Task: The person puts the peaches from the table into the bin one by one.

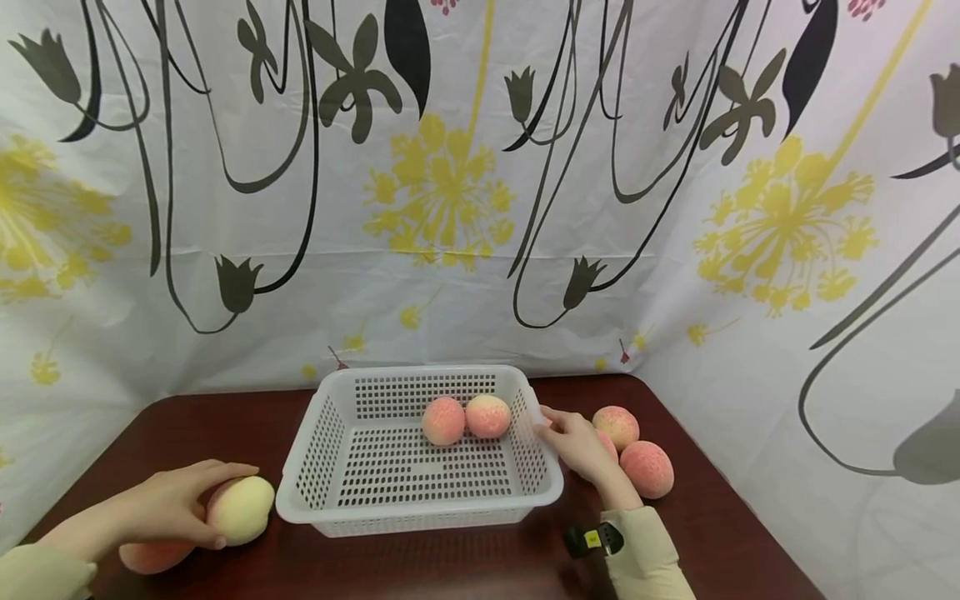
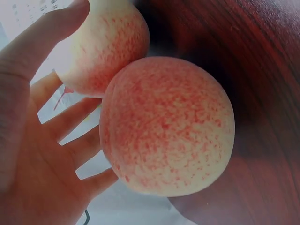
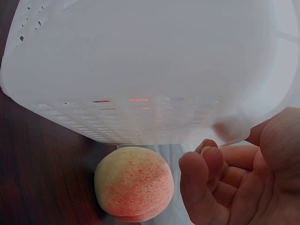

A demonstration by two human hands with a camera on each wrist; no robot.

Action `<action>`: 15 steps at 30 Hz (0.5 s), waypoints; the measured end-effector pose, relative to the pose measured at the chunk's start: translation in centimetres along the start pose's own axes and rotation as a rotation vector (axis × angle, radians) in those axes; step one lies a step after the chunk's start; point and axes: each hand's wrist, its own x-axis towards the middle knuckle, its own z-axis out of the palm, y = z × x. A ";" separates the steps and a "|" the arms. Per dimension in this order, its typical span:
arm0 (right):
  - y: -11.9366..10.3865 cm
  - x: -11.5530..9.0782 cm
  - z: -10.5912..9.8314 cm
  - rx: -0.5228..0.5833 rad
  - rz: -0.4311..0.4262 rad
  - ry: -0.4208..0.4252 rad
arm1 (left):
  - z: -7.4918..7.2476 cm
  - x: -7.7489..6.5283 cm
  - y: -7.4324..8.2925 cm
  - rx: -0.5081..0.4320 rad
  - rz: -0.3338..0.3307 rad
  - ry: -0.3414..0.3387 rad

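Note:
At the lower left, my left hand holds a pale yellow peach between thumb and fingers. In the left wrist view this peach sits between the thumb and the spread fingers. A second, redder peach lies under that hand, partly hidden by it. My right hand grips the right rim of a white plastic basket, its lower fingers curled below the rim in the right wrist view. Inside the basket, two peaches touch side by side. One peach lies outside, close to the basket wall.
Right of the right hand are more peaches, one partly covered by the wrist. The dark red-brown table ends at a patterned white cloth at the back and right.

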 end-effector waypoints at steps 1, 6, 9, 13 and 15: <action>0.0 0.0 0.0 0.001 0.001 0.002 | 0.1 0.1 0.0 0.006 0.007 0.006; 0.1 -0.1 0.1 0.009 -0.014 0.002 | 0.3 0.5 0.3 0.023 0.000 -0.007; 0.1 0.0 0.2 0.016 -0.017 0.000 | 0.4 0.7 0.4 0.027 -0.015 -0.019; 0.1 0.0 0.1 0.005 -0.016 0.002 | 0.5 1.0 0.4 0.035 -0.012 -0.012; 0.2 0.0 0.1 -0.003 -0.016 0.003 | 0.5 1.1 0.4 0.034 -0.006 -0.011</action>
